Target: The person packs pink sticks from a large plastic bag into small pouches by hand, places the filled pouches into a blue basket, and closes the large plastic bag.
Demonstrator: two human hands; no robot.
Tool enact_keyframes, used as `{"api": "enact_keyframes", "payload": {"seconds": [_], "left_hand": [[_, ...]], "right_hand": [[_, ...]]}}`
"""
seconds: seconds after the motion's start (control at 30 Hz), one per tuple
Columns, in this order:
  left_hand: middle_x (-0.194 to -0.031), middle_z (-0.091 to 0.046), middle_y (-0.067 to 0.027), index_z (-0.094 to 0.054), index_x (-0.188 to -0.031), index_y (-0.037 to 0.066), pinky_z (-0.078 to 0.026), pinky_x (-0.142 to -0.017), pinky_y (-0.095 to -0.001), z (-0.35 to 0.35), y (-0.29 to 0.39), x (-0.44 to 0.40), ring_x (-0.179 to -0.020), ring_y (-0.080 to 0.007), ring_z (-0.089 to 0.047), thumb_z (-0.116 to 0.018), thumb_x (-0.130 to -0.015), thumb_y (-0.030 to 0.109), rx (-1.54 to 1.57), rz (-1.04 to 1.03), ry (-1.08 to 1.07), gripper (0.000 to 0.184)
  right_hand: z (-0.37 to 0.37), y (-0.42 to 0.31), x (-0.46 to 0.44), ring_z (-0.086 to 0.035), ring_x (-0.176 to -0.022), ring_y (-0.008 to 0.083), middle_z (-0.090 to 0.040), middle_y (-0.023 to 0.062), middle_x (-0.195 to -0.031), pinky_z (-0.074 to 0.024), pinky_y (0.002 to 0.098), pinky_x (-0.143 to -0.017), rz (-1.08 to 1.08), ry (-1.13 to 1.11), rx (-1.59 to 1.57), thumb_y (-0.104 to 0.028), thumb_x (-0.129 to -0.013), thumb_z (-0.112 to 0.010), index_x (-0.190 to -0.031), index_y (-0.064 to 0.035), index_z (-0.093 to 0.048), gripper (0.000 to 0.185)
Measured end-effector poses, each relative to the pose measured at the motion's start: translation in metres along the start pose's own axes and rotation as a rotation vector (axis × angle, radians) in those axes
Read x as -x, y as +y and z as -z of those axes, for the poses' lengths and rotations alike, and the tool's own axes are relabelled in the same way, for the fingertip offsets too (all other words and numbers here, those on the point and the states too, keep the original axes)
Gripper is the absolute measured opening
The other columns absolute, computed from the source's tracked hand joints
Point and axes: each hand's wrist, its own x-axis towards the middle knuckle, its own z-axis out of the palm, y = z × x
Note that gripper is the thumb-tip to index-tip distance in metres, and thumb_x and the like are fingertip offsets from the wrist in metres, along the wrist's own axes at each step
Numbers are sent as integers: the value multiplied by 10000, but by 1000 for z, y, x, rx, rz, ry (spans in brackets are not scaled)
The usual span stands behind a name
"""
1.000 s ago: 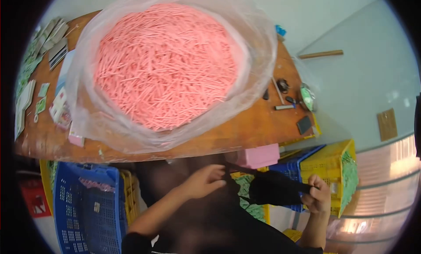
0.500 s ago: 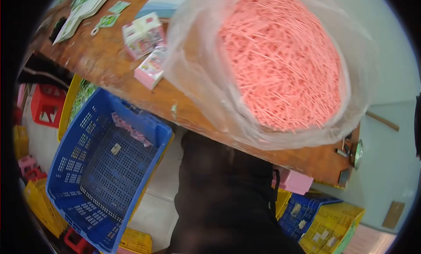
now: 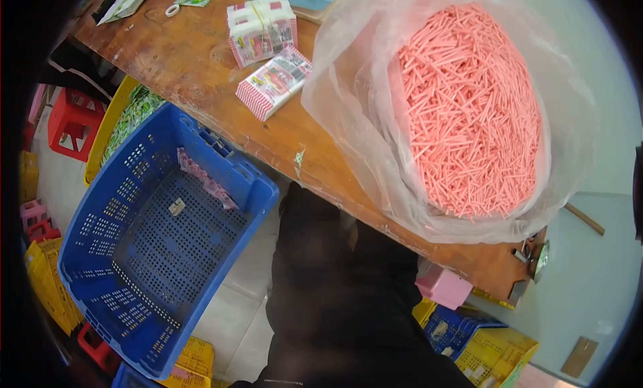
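Neither my left hand nor my right hand shows in the head view. A clear plastic bag [image 3: 362, 87] full of thin pink sticks [image 3: 475, 113] stands open on the wooden table [image 3: 194, 87]. Left of the bag lie two bundles of printed packets with red-striped edges, one nearer the back [image 3: 261, 36] and one nearer the table's edge [image 3: 274, 82]. Below the table's left part is a blue crate [image 3: 181, 234] holding a pink strip [image 3: 204, 180] along one wall and a small pale scrap [image 3: 177, 206]. My dark-clothed lap [image 3: 341, 301] is under the table's edge.
A yellow crate of green packets [image 3: 137, 117] is behind the blue crate. Red stools [image 3: 75, 123] stand at the far left. At lower right are a pink box [image 3: 443, 286], a blue crate [image 3: 445, 331] and a yellow crate [image 3: 495, 354]. Small tools lie at the table's right end.
The view has swung left, bringing the blue crate and packet bundles fully in. Both hands and the black cloth item they held a second ago are out of view.
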Motion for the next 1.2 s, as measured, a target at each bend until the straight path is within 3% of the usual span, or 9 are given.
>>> {"api": "enact_keyframes", "payload": {"seconds": [0.87, 1.2], "left_hand": [[-815, -602, -112, -598, -871, 35, -487, -658, -340, 5, -12, 20, -738, -231, -593, -531, -900, 134, -87, 42, -56, 123], [-838, -597, -113, -593, -874, 39, -486, -665, -339, 7, -17, 20, -756, -234, -589, -553, -874, 110, -109, 69, -68, 82]], "right_hand": [[-42, -24, -58, -329, -463, 99, -433, -38, -623, -271, 260, -467, 284, 181, 204, -179, -979, -550, -846, -78, -493, 176], [-18, -24, -73, -323, -467, 101, -424, -37, -615, -269, 263, -472, 370, 228, 266, -200, -987, -538, -811, -85, -473, 220]]}}
